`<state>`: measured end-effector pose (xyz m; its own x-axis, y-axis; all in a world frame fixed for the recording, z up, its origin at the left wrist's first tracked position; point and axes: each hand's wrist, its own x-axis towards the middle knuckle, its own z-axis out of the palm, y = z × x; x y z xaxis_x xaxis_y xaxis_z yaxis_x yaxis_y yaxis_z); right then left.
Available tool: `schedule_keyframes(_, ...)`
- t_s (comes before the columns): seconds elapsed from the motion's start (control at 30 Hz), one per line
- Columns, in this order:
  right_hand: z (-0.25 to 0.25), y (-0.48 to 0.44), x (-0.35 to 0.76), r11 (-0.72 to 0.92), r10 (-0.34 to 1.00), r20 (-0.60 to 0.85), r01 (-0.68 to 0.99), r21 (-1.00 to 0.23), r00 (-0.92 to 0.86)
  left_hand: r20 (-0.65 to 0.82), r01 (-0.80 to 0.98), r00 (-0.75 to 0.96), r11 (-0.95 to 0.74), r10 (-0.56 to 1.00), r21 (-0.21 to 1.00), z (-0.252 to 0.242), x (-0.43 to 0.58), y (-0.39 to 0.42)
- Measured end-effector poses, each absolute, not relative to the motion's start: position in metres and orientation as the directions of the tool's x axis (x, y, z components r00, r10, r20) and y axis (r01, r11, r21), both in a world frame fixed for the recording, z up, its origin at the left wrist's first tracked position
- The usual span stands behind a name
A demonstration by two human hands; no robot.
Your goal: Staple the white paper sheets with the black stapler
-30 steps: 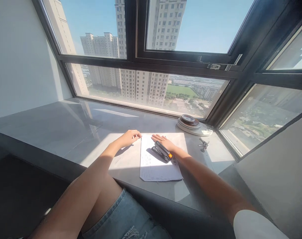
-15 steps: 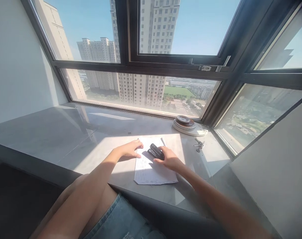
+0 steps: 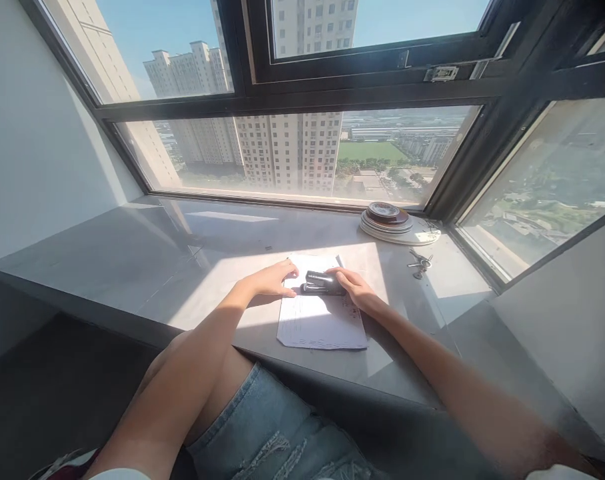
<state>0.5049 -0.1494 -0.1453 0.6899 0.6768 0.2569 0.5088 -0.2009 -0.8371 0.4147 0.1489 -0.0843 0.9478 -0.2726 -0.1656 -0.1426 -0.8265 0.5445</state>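
A white printed sheet of paper [image 3: 320, 320] lies on the grey window ledge [image 3: 147, 253] in a patch of sun. A black stapler [image 3: 321, 282] lies across the sheet's upper part. My right hand [image 3: 355, 289] grips the stapler's right end. My left hand [image 3: 275, 278] rests with its fingers flat on the sheet's upper left corner, just left of the stapler.
A stack of plates [image 3: 390, 223] stands at the back right of the ledge by the window frame. A bunch of keys [image 3: 418, 263] lies in front of it. My knee in denim shorts [image 3: 262, 427] is below the ledge's front edge. White walls close both sides.
My right hand went from lying flat beside the stapler to gripping it, and turned it crosswise near the sheet's top. My left hand moved onto the paper's corner. The view tilted down.
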Motion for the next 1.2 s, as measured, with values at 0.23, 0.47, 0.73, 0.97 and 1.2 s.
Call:
schedule_keyframes(0.23, -0.148, -0.146, 0.517, -0.194, 0.624, 0.272, 0.483, -0.854, 0.732, -0.199, -0.118, 0.947, -0.849, -0.253, 0.515, -0.085, 0.416, 0.143)
schedule_keyframes(0.47, -0.145, -0.143, 0.51, -0.193, 0.624, 0.289, 0.501, -0.844, 0.726, -0.213, -0.109, 0.947, -0.866, -0.239, 0.488, -0.087, 0.419, 0.143)
schedule_keyframes(0.73, -0.146, -0.143, 0.497, -0.253, 0.668, 0.241, 0.519, -0.817, 0.704, -0.2, -0.122, 0.946, -0.849, -0.256, 0.513, -0.084, 0.419, 0.142)
schedule_keyframes(0.97, -0.151, -0.146, 0.489, -0.219, 0.496, 0.499, 0.658, -0.72, 0.711, 0.015, -0.038, 0.999, -0.575, -0.045, 0.817, -0.084, 0.432, 0.136)
schedule_keyframes(1.2, -0.136, -0.148, 0.476, -0.285, 0.45, 0.802, 0.914, -0.288, 0.393, -0.364, 0.328, 0.93, 0.338, 0.048, 0.882, -0.096, 0.436, 0.104)
